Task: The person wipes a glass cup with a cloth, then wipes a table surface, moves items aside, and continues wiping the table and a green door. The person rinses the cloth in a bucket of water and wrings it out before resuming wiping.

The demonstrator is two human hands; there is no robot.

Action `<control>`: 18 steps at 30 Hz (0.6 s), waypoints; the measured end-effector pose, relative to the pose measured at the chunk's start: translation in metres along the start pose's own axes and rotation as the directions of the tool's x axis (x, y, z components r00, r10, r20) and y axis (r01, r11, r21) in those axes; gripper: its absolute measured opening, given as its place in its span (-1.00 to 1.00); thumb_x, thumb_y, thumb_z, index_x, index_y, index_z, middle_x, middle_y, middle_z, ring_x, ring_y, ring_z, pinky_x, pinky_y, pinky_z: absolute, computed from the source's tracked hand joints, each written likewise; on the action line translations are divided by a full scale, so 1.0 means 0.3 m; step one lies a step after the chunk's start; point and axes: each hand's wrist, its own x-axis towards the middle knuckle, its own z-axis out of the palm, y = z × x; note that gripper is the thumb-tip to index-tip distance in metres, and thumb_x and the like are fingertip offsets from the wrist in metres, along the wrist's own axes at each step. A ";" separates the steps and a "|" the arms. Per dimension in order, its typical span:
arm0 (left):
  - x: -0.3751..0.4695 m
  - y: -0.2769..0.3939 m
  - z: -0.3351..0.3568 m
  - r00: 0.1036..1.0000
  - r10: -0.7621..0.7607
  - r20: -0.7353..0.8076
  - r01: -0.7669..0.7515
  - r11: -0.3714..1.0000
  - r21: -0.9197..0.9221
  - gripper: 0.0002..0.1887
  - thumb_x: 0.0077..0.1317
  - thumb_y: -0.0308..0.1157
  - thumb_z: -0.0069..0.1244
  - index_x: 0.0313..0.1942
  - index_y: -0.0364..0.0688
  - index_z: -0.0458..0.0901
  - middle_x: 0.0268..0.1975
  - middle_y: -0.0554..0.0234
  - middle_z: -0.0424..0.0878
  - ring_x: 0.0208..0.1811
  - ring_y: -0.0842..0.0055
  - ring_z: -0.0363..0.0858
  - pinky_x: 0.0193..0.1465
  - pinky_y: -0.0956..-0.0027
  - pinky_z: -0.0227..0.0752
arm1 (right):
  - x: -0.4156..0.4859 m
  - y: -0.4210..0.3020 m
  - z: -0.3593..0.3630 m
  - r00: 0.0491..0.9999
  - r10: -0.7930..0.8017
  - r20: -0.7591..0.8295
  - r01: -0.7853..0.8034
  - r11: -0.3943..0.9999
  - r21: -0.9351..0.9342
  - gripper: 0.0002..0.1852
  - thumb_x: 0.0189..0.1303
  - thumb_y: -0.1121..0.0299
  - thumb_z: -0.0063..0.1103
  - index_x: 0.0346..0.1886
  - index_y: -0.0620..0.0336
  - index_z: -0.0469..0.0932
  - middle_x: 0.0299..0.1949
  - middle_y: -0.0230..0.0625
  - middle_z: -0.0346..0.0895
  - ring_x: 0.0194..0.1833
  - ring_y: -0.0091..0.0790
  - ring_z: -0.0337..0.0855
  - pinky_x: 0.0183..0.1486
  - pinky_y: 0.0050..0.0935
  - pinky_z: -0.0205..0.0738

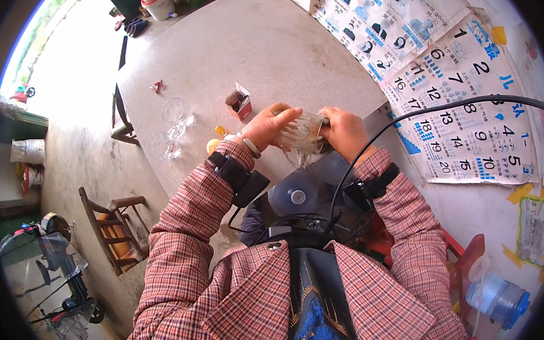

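My left hand [269,125] grips a clear glass vessel [298,133] near the table's front right edge. Its thumb lies over the glass. At the vessel's other end, my right hand [343,130] has its fingers bent around something dark and greyish at the rim, perhaps a cloth; I cannot tell what it is. Just beyond my left hand stands a small open red box [239,104] with dark contents. A yellow cap-like piece [221,131] and a round yellowish object [213,146] are beside my left wrist. Clear glassware [174,110] sits further left, and a small red item [158,86] lies behind it.
The pale table [245,40] reaches a wall with posters [460,111] at right. A black cable [418,112] crosses beside my right forearm. Below the table edge is a large water bottle [285,195]. A wooden chair [117,231] and a scooter [63,271] stand at left.
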 end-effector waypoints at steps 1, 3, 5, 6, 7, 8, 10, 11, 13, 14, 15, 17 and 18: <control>0.008 -0.014 -0.010 0.997 0.030 0.077 -0.033 0.999 0.038 -0.45 0.26 -0.01 0.01 0.10 -0.22 0.37 -0.09 0.19 0.54 -0.15 0.45 0.59 -0.20 0.39 0.54 | 0.002 -0.007 -0.008 0.996 -0.086 -0.020 0.084 0.995 -0.053 -0.74 -0.01 0.33 0.28 -0.26 0.23 0.55 -0.39 -0.24 0.56 -0.33 -0.17 0.62 -0.30 -0.31 0.49; 0.023 -0.045 -0.028 0.965 0.075 0.253 -0.088 0.995 0.043 -0.40 0.21 0.01 0.05 0.15 -0.16 0.34 0.00 0.19 0.52 -0.09 0.43 0.57 -0.09 0.37 0.50 | 0.005 -0.023 -0.022 0.967 -0.249 -0.046 0.239 0.957 -0.162 -0.69 -0.10 0.38 0.31 -0.22 0.17 0.53 -0.35 -0.27 0.54 -0.29 -0.09 0.60 -0.30 -0.26 0.50; 0.031 -0.078 -0.022 0.945 -0.013 0.328 -0.015 0.997 0.081 -0.36 0.19 0.02 0.07 0.19 -0.08 0.31 0.09 0.26 0.48 0.02 0.44 0.50 0.18 0.30 0.31 | 0.013 -0.034 -0.035 0.909 -0.415 -0.043 0.392 0.885 -0.251 -0.73 -0.04 0.35 0.27 -0.22 0.15 0.51 -0.38 -0.28 0.49 -0.32 -0.22 0.60 -0.32 -0.33 0.50; 0.032 -0.090 -0.012 0.915 0.078 0.396 -0.119 0.990 0.081 -0.37 0.21 0.04 0.03 0.20 -0.06 0.29 0.12 0.30 0.46 0.08 0.44 0.46 0.29 0.28 0.19 | 0.016 -0.037 -0.042 0.879 -0.476 -0.036 0.450 0.851 -0.272 -0.73 -0.04 0.35 0.27 -0.23 0.14 0.51 -0.38 -0.27 0.49 -0.33 -0.22 0.59 -0.32 -0.33 0.50; 0.030 -0.098 0.000 0.888 0.112 0.447 -0.123 0.992 -0.005 -0.37 0.24 0.06 0.00 0.22 -0.05 0.28 0.15 0.33 0.44 0.13 0.44 0.42 0.40 0.26 0.07 | 0.019 -0.037 -0.047 0.847 -0.532 -0.025 0.503 0.815 -0.288 -0.74 -0.03 0.35 0.27 -0.23 0.13 0.51 -0.38 -0.27 0.48 -0.33 -0.22 0.59 -0.33 -0.33 0.49; 0.034 -0.101 0.023 0.852 0.117 0.511 0.142 0.886 -0.440 -0.38 0.27 0.08 -0.05 0.23 -0.07 0.27 0.15 0.33 0.44 0.16 0.44 0.39 0.40 0.22 0.06 | 0.021 -0.033 -0.052 0.882 -0.471 -0.017 0.453 0.858 -0.243 -0.74 -0.02 0.34 0.26 -0.23 0.14 0.51 -0.40 -0.26 0.49 -0.35 -0.21 0.60 -0.33 -0.33 0.49; 0.027 -0.088 0.043 0.869 0.113 0.482 0.315 0.624 -0.715 -0.38 0.31 0.10 -0.11 0.24 -0.10 0.25 0.17 0.30 0.41 0.20 0.45 0.35 0.40 0.21 0.07 | 0.021 -0.018 -0.055 0.937 -0.349 0.003 0.346 0.928 -0.136 -0.76 0.02 0.33 0.25 -0.23 0.16 0.53 -0.42 -0.23 0.52 -0.37 -0.18 0.61 -0.35 -0.32 0.49; 0.016 -0.074 0.042 0.916 0.086 0.393 0.236 0.676 -0.698 -0.37 0.32 0.09 -0.13 0.25 -0.11 0.24 0.17 0.28 0.40 0.21 0.47 0.33 0.39 0.25 0.08 | 0.020 -0.007 -0.053 0.978 -0.206 0.020 0.206 0.977 -0.052 -0.77 0.04 0.32 0.24 -0.24 0.18 0.54 -0.43 -0.20 0.54 -0.37 -0.15 0.62 -0.35 -0.32 0.49; -0.011 -0.040 0.034 0.974 0.094 0.208 0.066 0.757 -0.650 -0.36 0.35 0.09 -0.16 0.26 -0.15 0.21 0.18 0.24 0.37 0.24 0.50 0.30 0.37 0.31 0.11 | 0.016 0.013 -0.039 0.996 0.060 0.065 -0.069 0.987 0.143 -0.78 0.08 0.30 0.20 -0.26 0.22 0.56 -0.44 -0.16 0.58 -0.38 -0.09 0.63 -0.36 -0.32 0.49; -0.012 -0.020 0.035 0.968 0.224 0.111 -0.143 0.860 -0.490 -0.32 0.32 -0.05 0.00 0.30 -0.19 0.13 0.21 0.20 0.33 0.26 0.47 0.27 0.31 0.35 0.19 | 0.013 0.023 -0.029 0.975 0.200 0.092 -0.219 0.935 0.279 -0.73 0.15 0.25 0.15 -0.27 0.31 0.58 -0.46 -0.11 0.62 -0.41 -0.15 0.66 -0.36 -0.35 0.49; -0.024 -0.008 0.034 0.952 0.291 0.100 -0.232 0.892 -0.388 -0.30 0.30 -0.09 0.03 0.31 -0.20 0.11 0.22 0.18 0.32 0.26 0.47 0.27 0.30 0.37 0.19 | 0.010 0.031 -0.016 0.955 0.264 0.131 -0.295 0.868 0.399 -0.71 0.16 0.24 0.15 -0.27 0.33 0.58 -0.46 -0.11 0.62 -0.41 -0.21 0.66 -0.35 -0.36 0.48; -0.041 0.012 0.029 0.908 0.411 0.078 -0.400 0.908 -0.124 -0.25 0.26 -0.18 0.11 0.32 -0.22 0.06 0.23 0.15 0.30 0.26 0.45 0.27 0.29 0.42 0.18 | 0.002 0.039 0.012 0.881 0.399 0.256 -0.469 0.655 0.593 -0.67 0.18 0.20 0.15 -0.27 0.36 0.59 -0.45 -0.10 0.62 -0.41 -0.32 0.65 -0.34 -0.40 0.48; -0.038 0.019 0.033 0.932 0.362 -0.022 -0.360 0.931 0.066 -0.33 0.29 -0.14 0.06 0.27 -0.27 0.16 0.17 0.13 0.38 0.23 0.47 0.32 0.25 0.44 0.20 | -0.004 0.038 0.027 0.865 0.392 0.313 -0.500 0.616 0.609 -0.60 0.20 0.15 0.18 -0.25 0.43 0.58 -0.41 -0.28 0.62 -0.36 -0.57 0.56 -0.31 -0.49 0.45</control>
